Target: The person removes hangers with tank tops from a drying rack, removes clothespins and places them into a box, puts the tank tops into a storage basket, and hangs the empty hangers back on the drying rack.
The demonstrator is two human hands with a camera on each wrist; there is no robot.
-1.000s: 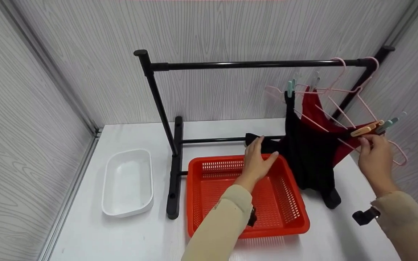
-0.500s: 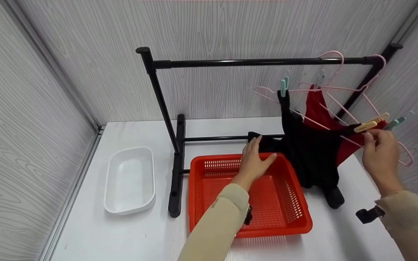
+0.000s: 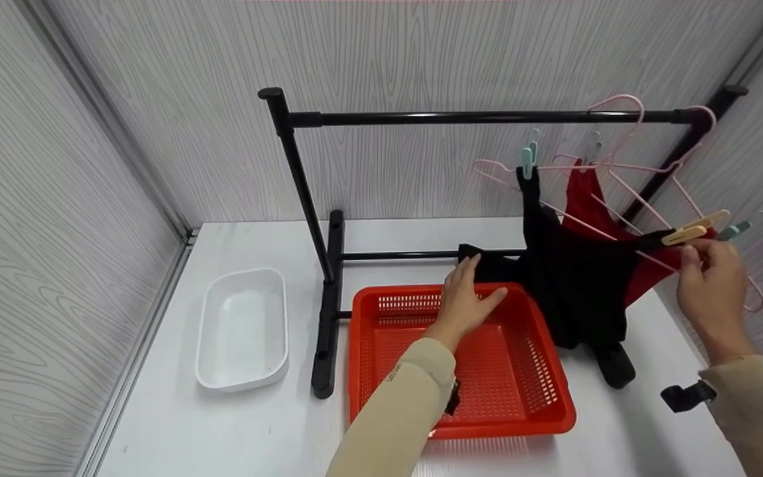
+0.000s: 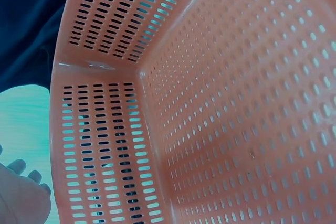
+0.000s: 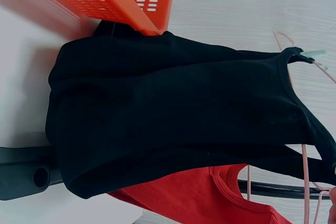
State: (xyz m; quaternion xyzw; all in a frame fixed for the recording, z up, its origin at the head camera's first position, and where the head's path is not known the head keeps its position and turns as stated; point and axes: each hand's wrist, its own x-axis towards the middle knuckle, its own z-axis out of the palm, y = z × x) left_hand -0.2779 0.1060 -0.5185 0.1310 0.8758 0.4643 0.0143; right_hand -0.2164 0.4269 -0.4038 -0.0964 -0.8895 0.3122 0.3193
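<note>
A black sleeveless top [image 3: 573, 285] hangs on a pink hanger [image 3: 580, 218], with a teal clothespin [image 3: 528, 162] on its left strap and a yellow clothespin [image 3: 686, 234] at its right strap. Just below the yellow clothespin my right hand [image 3: 712, 285] pinches the strap. In the right wrist view the black top [image 5: 173, 103] spreads wide; only a bit of my right hand shows at the edge. My left hand [image 3: 464, 305] hovers over the far part of the red basket [image 3: 368, 295], fingers extended and thumb apart, holding nothing. In the left wrist view, my left fingers [image 4: 23, 195] appear outside the basket wall.
Behind the black top hangs a red top [image 3: 587, 199] on a second pink hanger with its own clothespins. Both hooks sit on the bar [image 3: 434, 118] of a black rack. A white tub [image 3: 244, 331] stands left of the rack's foot [image 3: 324, 358].
The black top's hanger has turned a little, its free end shifting left against the rack. My right hand has moved slightly right with the strap. My left hand has hardly moved.
</note>
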